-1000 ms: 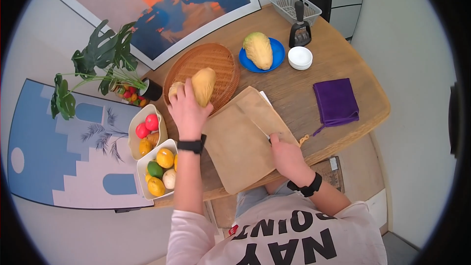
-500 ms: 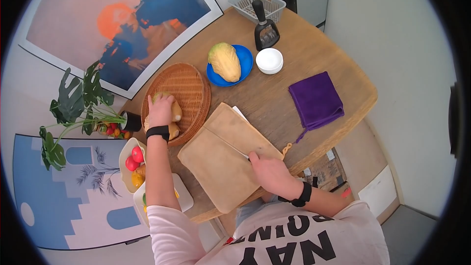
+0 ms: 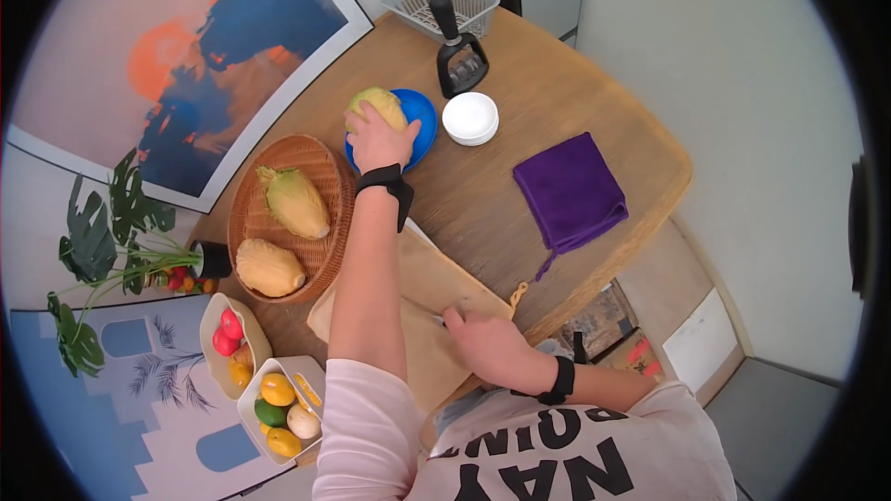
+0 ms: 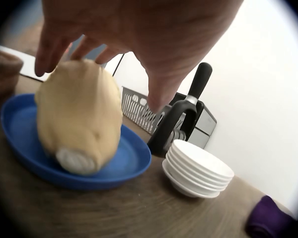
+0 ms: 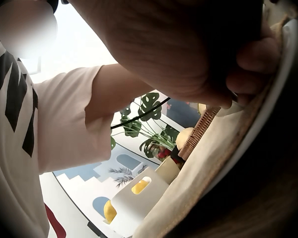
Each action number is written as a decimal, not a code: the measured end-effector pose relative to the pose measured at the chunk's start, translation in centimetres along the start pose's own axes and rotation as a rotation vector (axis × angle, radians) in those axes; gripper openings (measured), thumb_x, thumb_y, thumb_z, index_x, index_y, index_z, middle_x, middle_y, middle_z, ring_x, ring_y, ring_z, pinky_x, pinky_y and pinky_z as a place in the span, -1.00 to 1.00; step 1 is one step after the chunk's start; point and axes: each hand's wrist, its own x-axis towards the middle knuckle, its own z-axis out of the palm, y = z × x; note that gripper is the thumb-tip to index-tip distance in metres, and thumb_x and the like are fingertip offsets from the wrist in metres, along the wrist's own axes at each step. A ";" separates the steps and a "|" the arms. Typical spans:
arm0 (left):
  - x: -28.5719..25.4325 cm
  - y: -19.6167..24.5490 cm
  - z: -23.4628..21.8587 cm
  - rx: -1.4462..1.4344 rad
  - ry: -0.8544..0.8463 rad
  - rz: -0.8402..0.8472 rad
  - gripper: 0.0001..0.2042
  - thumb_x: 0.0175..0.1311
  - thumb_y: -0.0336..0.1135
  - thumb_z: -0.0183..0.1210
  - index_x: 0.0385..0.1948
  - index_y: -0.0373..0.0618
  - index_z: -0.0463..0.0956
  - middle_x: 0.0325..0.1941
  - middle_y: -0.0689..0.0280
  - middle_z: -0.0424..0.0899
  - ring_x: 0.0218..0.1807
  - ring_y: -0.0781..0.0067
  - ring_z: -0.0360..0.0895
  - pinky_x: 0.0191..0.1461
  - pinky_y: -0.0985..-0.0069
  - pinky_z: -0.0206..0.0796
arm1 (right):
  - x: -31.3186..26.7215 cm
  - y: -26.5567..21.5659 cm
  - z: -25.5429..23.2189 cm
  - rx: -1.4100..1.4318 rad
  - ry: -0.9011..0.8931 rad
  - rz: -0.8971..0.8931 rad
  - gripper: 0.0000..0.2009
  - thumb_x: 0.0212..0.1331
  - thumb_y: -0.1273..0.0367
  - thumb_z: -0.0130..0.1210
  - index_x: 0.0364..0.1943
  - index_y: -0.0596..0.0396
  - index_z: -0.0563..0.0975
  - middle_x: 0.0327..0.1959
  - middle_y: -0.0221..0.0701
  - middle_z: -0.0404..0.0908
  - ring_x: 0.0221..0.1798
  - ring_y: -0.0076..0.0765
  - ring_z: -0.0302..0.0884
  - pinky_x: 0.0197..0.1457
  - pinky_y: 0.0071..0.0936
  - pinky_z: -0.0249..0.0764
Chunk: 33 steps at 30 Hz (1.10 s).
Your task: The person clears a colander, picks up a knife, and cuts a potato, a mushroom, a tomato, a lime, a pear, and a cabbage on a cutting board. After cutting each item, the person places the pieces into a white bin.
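Observation:
My left hand [image 3: 380, 137] reaches over a pale yellow napa cabbage [image 3: 378, 100] on a blue plate [image 3: 425, 125]. In the left wrist view its spread fingers are at the top of the cabbage [image 4: 79, 116], and the thumb stands apart from it. My right hand [image 3: 492, 349] grips a knife [image 3: 422, 307] by its handle, the blade lying over a tan cloth [image 3: 445, 269] with a looped cord. A white board edge shows under the cloth. Two more pale cabbages, one longer and greener [image 3: 297, 204], one rounder [image 3: 269, 267], lie in a round wicker basket [image 3: 314, 154].
White stacked bowls [image 3: 471, 118], a black knife sharpener [image 3: 461, 65] and a grey basket [image 3: 441, 5] stand behind the plate. Right of the cloth lies a folded purple towel [image 3: 571, 190]. Two cream bins [image 3: 255, 325] of toy produce sit left, near a potted plant [image 3: 212, 260].
My left hand has left the cabbages in the wicker basket and moved right to the one on the blue plate. The right hand still holds the knife over the cloth. The head view has shifted.

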 end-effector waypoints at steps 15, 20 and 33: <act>-5.4 -8.0 -11.1 -1.550 -0.357 -0.147 -0.19 0.02 -0.52 0.09 0.47 -0.17 0.05 0.35 0.04 0.38 0.31 0.06 0.45 0.28 0.12 0.46 | 0.0 0.3 0.8 -0.025 0.069 -0.047 -0.79 0.20 0.45 0.04 -0.09 0.15 0.41 -0.41 -0.18 0.61 -0.40 0.00 0.69 -0.44 -0.20 0.61; -19.2 -8.8 -19.1 -1.087 -0.053 -0.023 0.01 -0.18 -0.59 0.12 0.54 -0.08 -0.07 0.42 0.08 0.34 0.44 0.14 0.34 0.44 0.28 0.26 | 0.1 -0.2 0.1 -0.017 0.014 -0.009 -0.78 0.21 0.43 0.02 -0.08 0.16 0.39 -0.35 -0.10 0.63 -0.32 0.10 0.69 -0.31 -0.07 0.60; -35.2 -13.0 -16.6 -0.026 0.045 0.084 -0.13 -0.16 -0.46 0.31 0.40 -0.10 0.23 0.44 0.05 0.28 0.31 -0.09 0.30 0.39 0.01 0.12 | 0.4 -0.7 1.8 -0.189 0.113 -0.042 -0.80 0.34 0.36 0.00 -0.07 0.15 0.34 -0.49 0.00 0.62 -0.35 0.23 0.63 -0.30 0.10 0.51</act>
